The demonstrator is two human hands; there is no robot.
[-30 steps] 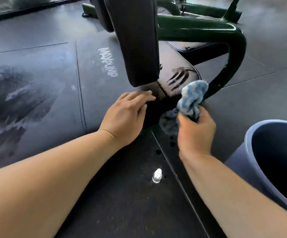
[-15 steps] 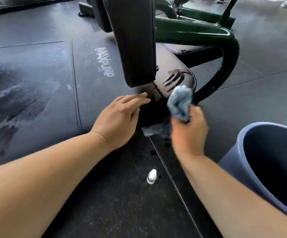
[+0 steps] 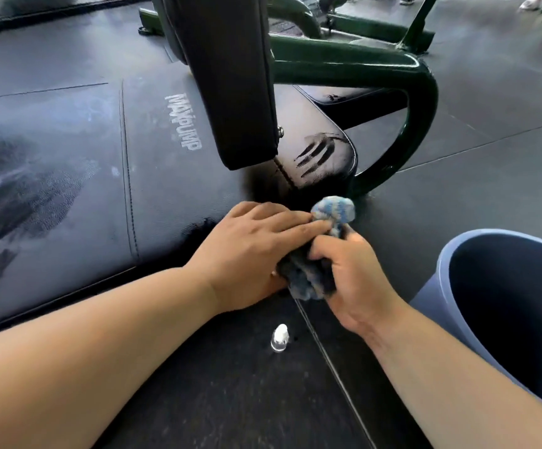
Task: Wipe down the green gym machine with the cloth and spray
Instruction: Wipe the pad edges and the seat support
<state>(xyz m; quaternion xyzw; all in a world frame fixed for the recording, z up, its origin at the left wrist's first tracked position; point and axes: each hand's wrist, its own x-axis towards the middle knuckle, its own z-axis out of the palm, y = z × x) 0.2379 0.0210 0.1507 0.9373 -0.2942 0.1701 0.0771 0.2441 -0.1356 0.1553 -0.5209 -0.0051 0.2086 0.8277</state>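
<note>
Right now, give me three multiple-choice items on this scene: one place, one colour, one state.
1. Where is the bucket? A: at the person's left. B: on the pad. C: at the person's right.
2. What colour is the frame? A: green. B: red. C: white.
3. What is the right hand doing? A: lying flat, empty. B: gripping the cloth. C: reaching into the bucket.
Key: C, it stands beside the right forearm; A, the tube is dark green; B, its fingers curl round the cloth.
</note>
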